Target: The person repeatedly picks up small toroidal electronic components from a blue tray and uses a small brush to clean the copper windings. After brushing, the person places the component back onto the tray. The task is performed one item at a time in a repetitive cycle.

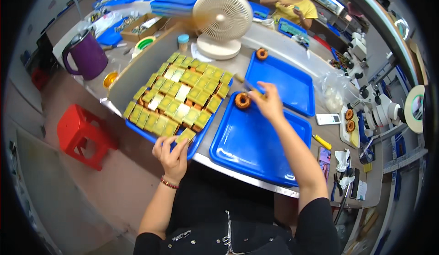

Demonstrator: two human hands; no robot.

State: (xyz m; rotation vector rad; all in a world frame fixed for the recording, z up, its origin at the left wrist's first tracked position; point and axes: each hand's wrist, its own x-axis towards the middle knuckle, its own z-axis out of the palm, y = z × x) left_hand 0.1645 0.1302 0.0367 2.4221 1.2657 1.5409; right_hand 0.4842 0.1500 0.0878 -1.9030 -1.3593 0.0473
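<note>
A: Where's the piece I should mind?

B: From my end, a small, yellow-green, square-topped block (185,136) sits tilted at the near right corner of the blue plastic tray full of similar blocks (194,150). I see the left hand (171,160) there, its fingers pinching the block's near side.

A: And the right hand (271,104)?

B: It's over the far left part of the nearer blue plastic tray on the right (256,140), just beside a ring-shaped, copper-coloured wire coil (242,100) in that corner. Blur hides the fingertips, so I can't tell whether they pinch anything.

A: How would they handle?

B: I'd judge the block stiff, dense for its size and slick on top; I'd grip two opposite sides. The coil is probably firm and weighty, but its wire could scratch; I'd take it lightly across the outer rim.
</note>
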